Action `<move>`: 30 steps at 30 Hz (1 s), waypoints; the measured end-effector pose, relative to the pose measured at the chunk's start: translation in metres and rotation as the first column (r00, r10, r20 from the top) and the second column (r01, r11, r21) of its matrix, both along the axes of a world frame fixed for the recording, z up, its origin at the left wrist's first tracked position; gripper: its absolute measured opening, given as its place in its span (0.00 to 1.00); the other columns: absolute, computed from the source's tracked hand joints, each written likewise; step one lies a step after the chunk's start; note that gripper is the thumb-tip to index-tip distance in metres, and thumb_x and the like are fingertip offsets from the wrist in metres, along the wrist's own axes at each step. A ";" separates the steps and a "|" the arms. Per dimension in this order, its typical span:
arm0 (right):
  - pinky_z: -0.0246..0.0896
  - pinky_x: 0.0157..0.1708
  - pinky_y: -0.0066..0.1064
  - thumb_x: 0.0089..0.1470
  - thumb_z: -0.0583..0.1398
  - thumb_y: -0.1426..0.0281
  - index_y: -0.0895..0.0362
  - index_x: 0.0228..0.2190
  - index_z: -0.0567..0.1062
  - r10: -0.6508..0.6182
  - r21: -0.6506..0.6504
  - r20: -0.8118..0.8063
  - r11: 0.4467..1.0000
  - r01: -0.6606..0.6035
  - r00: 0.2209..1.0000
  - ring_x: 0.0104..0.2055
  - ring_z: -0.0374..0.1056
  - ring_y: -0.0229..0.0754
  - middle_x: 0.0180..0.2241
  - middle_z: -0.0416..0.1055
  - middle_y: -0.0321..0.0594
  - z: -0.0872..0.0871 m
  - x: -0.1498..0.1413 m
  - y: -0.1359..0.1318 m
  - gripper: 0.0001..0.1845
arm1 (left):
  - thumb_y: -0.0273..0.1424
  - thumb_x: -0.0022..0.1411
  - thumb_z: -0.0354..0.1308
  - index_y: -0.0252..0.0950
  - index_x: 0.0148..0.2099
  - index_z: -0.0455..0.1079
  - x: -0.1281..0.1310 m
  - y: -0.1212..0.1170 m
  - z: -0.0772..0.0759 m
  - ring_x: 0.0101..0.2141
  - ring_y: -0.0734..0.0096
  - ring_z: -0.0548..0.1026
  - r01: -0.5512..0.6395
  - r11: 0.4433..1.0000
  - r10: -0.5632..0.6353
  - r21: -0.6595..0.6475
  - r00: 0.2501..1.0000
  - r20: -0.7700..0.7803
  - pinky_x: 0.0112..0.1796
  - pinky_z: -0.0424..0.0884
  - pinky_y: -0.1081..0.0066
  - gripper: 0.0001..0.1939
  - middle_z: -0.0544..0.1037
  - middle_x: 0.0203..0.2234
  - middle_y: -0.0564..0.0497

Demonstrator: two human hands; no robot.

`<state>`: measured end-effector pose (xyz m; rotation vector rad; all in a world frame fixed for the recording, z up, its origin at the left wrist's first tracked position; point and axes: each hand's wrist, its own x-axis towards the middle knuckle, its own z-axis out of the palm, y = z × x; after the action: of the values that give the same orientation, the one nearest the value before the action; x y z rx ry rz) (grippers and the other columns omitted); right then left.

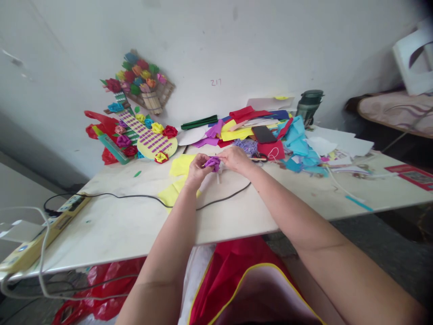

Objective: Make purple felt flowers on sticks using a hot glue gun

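Observation:
Above the middle of the table, my left hand [199, 170] is closed around a purple crepe-paper flower [212, 164]. My right hand [234, 159] is pinched at the flower's right side; what lies between its fingertips is too small to make out. Just below the fingers shows a small whitish strip [218, 177], blurred. Yellow paper sheets [174, 189] lie on the table under and left of my left hand. Scissors [260, 157] rest to the right, behind my right wrist, near a tangle of lilac paper shreds [246, 145].
A black cable [128, 196] crosses the table from a power strip [64, 216]. At the back left stand a flower-trimmed paper guitar [157, 143] and a green glue bottle [113, 146]. Coloured paper, a phone [264, 134] and a dark bottle [308, 107] occupy the back right.

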<state>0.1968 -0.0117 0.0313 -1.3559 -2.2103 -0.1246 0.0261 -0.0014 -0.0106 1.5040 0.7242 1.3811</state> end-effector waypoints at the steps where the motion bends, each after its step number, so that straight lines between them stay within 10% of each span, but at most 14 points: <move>1: 0.62 0.39 0.30 0.56 0.56 0.73 0.55 0.38 0.83 0.002 0.010 0.026 1.000 -0.002 1.000 0.38 0.74 0.44 0.37 0.81 0.44 0.001 0.000 -0.002 0.16 | 0.27 0.40 0.67 0.36 0.33 0.64 0.000 0.001 -0.001 0.23 0.76 0.72 0.007 1.000 -0.006 -0.007 1.000 0.012 0.26 0.68 0.74 0.17 0.76 0.23 0.56; 18: 0.46 0.28 0.30 0.59 0.53 0.75 0.57 0.34 0.82 0.102 0.076 0.227 0.990 -0.122 0.969 0.35 0.68 0.41 0.34 0.79 0.44 0.013 0.004 -0.013 0.17 | 0.25 0.35 0.65 0.33 0.32 0.70 -0.007 0.000 0.005 0.21 0.75 0.72 0.108 0.955 -0.093 -0.276 0.993 0.066 0.24 0.67 0.74 0.16 0.76 0.22 0.54; 30: 0.57 0.40 0.30 0.57 0.53 0.75 0.56 0.45 0.80 0.162 0.025 0.120 0.986 -0.166 0.979 0.45 0.71 0.43 0.43 0.78 0.45 0.007 0.007 -0.007 0.19 | 0.24 0.36 0.66 0.34 0.30 0.72 -0.011 0.003 0.005 0.19 0.76 0.70 0.080 0.980 -0.072 -0.180 0.996 0.051 0.22 0.64 0.74 0.13 0.76 0.20 0.54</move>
<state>0.2038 -0.0187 0.0383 -1.1690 -2.3967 -0.1860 0.0156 0.0016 -0.0056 1.3399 0.7371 1.2517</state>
